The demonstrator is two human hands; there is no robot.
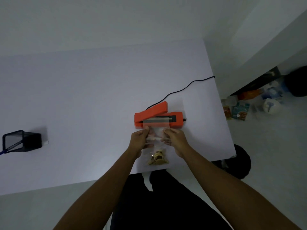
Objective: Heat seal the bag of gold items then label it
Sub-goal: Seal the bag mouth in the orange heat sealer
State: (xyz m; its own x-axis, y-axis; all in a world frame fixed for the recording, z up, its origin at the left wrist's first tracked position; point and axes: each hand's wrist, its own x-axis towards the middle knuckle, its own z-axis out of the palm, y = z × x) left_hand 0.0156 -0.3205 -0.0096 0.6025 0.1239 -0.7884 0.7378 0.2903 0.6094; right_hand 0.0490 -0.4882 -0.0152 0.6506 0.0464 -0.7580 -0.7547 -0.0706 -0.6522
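On my feed the left hand [140, 140] has its fingers curled onto the left side of the bag [157, 147], pinching the plastic near the top. The right hand [175, 138] does the same on the right side, so I read both as grasping the bag, thumbs towards each other. The plastic is bunched into creases between them.

The bag is clear and thin, and I can see fingers through it. It lies lengthwise on the white table [83, 97], close to the near edge. The gold items [157, 159] sit heaped in its bottom end nearest the person: small yellowish pieces, too dim for me to tell their shapes. The upper half holds nothing I can make out.

The bag's top edge lies over the front of the orange heat sealer [177, 119], reaching its grey sealing strip [157, 120]. The sealer's lid [153, 110] is raised, hinged at the left end. A black cord [182, 88] runs from behind the sealer to the table's right edge.

Well off to the left stands a black mesh pen holder [21, 141]. On the floor to the right I see some packets [239, 111].
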